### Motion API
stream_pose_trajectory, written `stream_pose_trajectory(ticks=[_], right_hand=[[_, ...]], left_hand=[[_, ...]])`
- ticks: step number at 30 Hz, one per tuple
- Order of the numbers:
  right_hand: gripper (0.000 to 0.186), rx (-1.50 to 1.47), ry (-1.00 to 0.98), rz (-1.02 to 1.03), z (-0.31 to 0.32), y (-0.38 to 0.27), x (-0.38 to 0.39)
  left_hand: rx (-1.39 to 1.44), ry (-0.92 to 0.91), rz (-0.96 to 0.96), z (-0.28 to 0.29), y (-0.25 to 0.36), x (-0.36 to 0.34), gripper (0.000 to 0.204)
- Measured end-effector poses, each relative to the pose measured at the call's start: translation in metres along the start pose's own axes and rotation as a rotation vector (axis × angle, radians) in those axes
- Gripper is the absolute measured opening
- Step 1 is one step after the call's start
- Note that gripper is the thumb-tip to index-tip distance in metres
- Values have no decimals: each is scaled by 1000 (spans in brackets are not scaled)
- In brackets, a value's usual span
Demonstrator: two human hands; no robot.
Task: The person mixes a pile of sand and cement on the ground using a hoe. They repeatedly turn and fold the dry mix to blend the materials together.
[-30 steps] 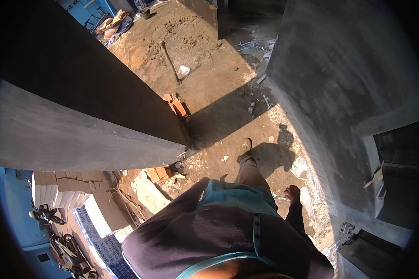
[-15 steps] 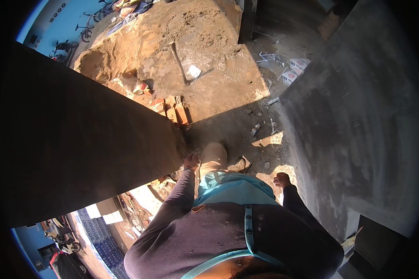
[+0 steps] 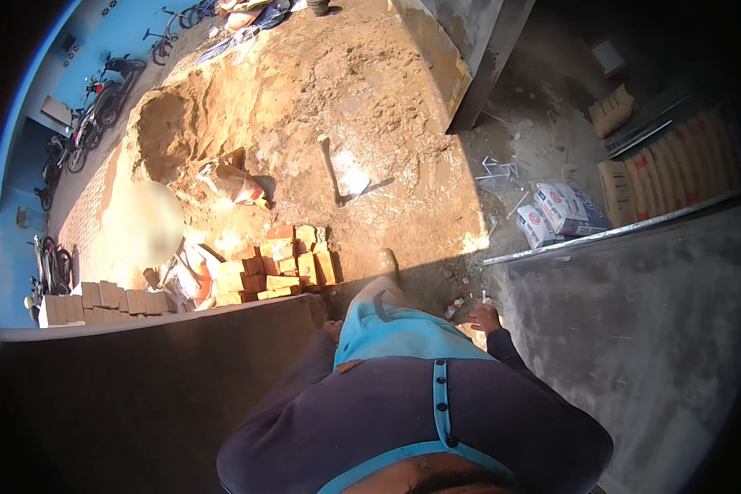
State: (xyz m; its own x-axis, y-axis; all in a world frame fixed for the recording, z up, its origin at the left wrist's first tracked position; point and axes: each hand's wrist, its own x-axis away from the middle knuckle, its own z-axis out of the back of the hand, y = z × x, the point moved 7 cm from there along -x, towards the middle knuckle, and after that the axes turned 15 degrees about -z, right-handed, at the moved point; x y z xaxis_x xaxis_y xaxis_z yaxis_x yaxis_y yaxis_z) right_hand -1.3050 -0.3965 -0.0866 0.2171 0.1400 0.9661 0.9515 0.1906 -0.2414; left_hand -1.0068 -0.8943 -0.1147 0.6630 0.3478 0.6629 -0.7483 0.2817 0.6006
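Observation:
My right hand [image 3: 485, 318] hangs beside my right hip, near the dark grey wall [image 3: 617, 329]. Its fingers are loosely bent and a little apart, with nothing seen in them. Low at my left side is my left hand [image 3: 333, 328], mostly hidden by my clothes and the brown wall top [image 3: 247, 317]; its fingers cannot be made out. One bare foot [image 3: 388, 262] reaches forward on wet ground. Beyond it stands a hoe-like tool with a wooden handle [image 3: 329, 169], its pale blade glaring in the sun.
Stacked orange bricks [image 3: 280, 263] stand ahead left, by a torn sack [image 3: 232, 181] and a sand heap [image 3: 165, 123]. Cement bags [image 3: 564, 210] and a row of brown sacks [image 3: 667, 173] lie right, behind the wall. Parked motorbikes [image 3: 86, 123] line the far left; a pillar [image 3: 490, 66] rises ahead.
I have moved forward between the walls, and the view has shifted. More bricks, the sacks and motorbikes now show. My right hand has come forward; my left hand is more hidden.

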Motion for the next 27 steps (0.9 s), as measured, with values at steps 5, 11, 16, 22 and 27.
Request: stream_pose_trajectory(ticks=[5,11,16,22,27], right_hand=[[26,213,170,-177,42,-51,18],[21,162,144,-69,-6,-164,-35],[17,117,40,-22,-70,-250,-77],[15,171,62,9,-115,-341,-127],[18,188,175,266,-41,-431,-121]], left_hand=[[532,138,15,43,150,-163,33],[792,258,-145,181,241,-315,48],[1093,449,114,252,276,-394,67],[1751,704,350,307,317,-519,42],[1684,46,580,194,428,-598,23]])
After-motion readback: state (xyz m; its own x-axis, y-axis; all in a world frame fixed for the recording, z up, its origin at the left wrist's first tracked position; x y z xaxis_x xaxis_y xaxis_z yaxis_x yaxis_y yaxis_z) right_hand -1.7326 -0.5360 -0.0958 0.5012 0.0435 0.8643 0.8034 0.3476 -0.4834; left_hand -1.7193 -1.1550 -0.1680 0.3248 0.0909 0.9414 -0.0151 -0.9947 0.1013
